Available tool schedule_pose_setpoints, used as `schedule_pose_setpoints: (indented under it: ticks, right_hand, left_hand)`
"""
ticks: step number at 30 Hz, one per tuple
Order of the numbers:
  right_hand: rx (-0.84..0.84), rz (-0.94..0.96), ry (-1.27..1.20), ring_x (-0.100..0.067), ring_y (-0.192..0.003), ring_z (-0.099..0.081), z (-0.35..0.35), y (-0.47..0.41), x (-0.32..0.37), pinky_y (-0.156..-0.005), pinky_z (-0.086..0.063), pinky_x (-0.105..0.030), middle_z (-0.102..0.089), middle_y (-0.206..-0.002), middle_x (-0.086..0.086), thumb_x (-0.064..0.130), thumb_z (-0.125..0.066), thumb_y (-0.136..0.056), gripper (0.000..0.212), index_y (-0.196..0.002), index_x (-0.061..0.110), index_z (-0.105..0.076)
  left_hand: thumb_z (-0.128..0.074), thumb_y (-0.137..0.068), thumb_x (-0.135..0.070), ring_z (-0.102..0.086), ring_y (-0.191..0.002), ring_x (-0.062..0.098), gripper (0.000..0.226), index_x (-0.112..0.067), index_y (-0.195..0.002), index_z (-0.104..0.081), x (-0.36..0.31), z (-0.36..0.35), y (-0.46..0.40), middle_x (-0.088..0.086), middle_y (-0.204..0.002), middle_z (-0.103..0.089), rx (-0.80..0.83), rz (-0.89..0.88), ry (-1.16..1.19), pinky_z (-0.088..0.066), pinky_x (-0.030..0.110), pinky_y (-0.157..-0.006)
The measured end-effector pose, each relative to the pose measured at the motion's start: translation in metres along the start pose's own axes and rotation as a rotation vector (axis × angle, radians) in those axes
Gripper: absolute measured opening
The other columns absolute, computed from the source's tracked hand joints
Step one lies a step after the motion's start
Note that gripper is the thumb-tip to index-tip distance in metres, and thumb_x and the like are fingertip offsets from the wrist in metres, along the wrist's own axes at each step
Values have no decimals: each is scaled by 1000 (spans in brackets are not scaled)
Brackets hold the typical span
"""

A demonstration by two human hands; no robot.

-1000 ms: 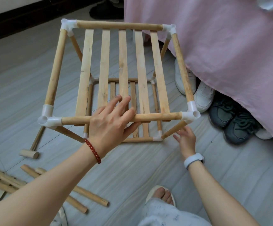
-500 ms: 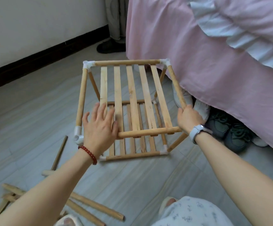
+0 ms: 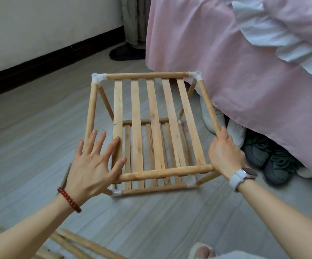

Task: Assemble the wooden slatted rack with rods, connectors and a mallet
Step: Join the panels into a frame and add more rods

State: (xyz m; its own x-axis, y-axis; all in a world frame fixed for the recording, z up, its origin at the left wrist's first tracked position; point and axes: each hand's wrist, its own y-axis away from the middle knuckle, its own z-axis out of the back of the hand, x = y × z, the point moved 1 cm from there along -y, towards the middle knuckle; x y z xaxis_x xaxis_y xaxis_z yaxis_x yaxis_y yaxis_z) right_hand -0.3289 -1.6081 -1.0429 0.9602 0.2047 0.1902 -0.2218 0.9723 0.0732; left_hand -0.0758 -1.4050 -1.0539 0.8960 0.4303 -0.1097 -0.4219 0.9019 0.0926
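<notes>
1. Wooden and two-tiered, the rack (image 3: 151, 128) is standing on the grey floor (image 3: 39, 128), just beside the pink bedspread (image 3: 244, 81).
2. White connectors (image 3: 98, 78) are joining its rods at the corners, and five slats (image 3: 156, 118) are running across the top tier, with more slats showing on the lower tier beneath.
3. The left hand (image 3: 93, 165) is lying over the near left corner of the top frame, fingers spread wide and straight; the thumb is touching the front rod (image 3: 162, 172), while the fingertips are reaching toward the left side rod (image 3: 90, 116) and the first slat.
4. A red bead bracelet (image 3: 69, 200) is sitting on that wrist.
5. The right hand (image 3: 224, 154) is gripping the near right corner, fingers curled round the right side rod (image 3: 208, 103); the corner connector itself is hidden under the palm, so how firmly it is being held is hard to judge.
6. A white-strapped watch (image 3: 243, 176) is showing on the right wrist.
7. Loose rods (image 3: 88, 245) are lying on the floor at the lower left, partly behind the left forearm.
8. White and dark sneakers (image 3: 274, 161) are poking out from under the bedspread, just right of the rack.
9. A dark slipper (image 3: 127, 53) is resting farther back by the curtain.
</notes>
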Motion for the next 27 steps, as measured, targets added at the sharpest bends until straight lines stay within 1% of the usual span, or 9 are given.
schedule_pose_setpoints:
  ticks: [6, 9, 12, 13, 15, 18, 22, 25, 27]
  right_hand:
    - [23, -22, -1, -38, -111, -52, -15, -26, 8, -74, -35, -38, -48, -131, -17, 25, -28, -101, 46, -143, 8, -23]
    - [-45, 19, -33, -35, -120, -44, -12, -24, 8, -85, -38, -42, -42, -134, -16, 21, -34, -99, 46, -142, 7, -28]
    - [-179, 168, -39, -34, -116, -44, -10, -16, 8, -97, -34, -47, -46, -126, -16, 15, -45, -92, 36, -126, 5, -48]
    - [-231, 267, -83, -33, -111, -47, -8, -11, 10, -96, -34, -46, -50, -118, -14, 14, -48, -91, 28, -116, 4, -55]
    - [-284, 428, -345, -24, -85, -52, 4, 1, 19, -78, -40, -36, -53, -88, -4, 13, -49, -90, 12, -87, 5, -57]
    - [-302, 369, -821, -6, -47, -30, 46, 5, 35, -49, -26, -21, -32, -50, 7, 23, -47, -92, 38, -56, 10, -39]
    - [-359, 170, -1086, -5, -40, -21, 34, 10, 24, -43, -19, -27, -27, -37, 7, 27, -44, -87, 44, -47, 23, -26]
    - [-281, 98, -996, -7, -38, -24, 0, 14, 10, -42, -15, -18, -23, -37, 9, 29, -42, -86, 44, -48, 20, -22]
    - [-283, 159, -924, -7, -39, -22, -3, 5, 14, -43, -16, -20, -22, -41, 10, 27, -41, -87, 45, -47, 20, -22]
  left_hand:
    - [6, -78, -75, 6, -147, 22, 84, -36, -150, -15, 3, -12, -31, 5, -159, -8, 31, 29, -9, -21, 53, -115]
    - [7, -77, -74, 7, -147, 23, 84, -37, -150, -11, 3, -10, -32, 5, -160, -8, 36, 33, -5, -19, 54, -115]
    - [7, -76, -72, 7, -147, 22, 84, -37, -150, -11, 2, -6, -30, 5, -159, -7, 60, 26, 6, -14, 54, -115]
    - [5, -75, -71, 6, -147, 22, 84, -36, -150, -13, 1, -5, -26, 5, -159, -8, 60, 28, 25, -12, 54, -116]
    - [-1, -78, -68, 5, -147, 22, 81, -33, -149, -18, -1, -5, -21, 6, -159, -9, 50, 32, 68, -11, 52, -117]
    - [-11, -83, -63, 5, -147, 21, 74, -30, -149, -21, 4, -2, -19, 5, -159, -9, 35, 51, 102, -11, 49, -118]
    - [-8, -82, -64, 4, -147, 20, 76, -31, -149, -19, 8, -4, -15, 4, -160, -8, 28, 57, 58, -13, 47, -118]
    - [1, -76, -66, -1, -147, 20, 82, -33, -147, -22, 2, -6, -17, 2, -159, -12, 17, 35, 25, -16, 47, -117]
    - [-2, -77, -64, -5, -147, 21, 80, -33, -147, -25, 3, 0, -28, 3, -158, -16, -14, 48, 28, -14, 49, -117]
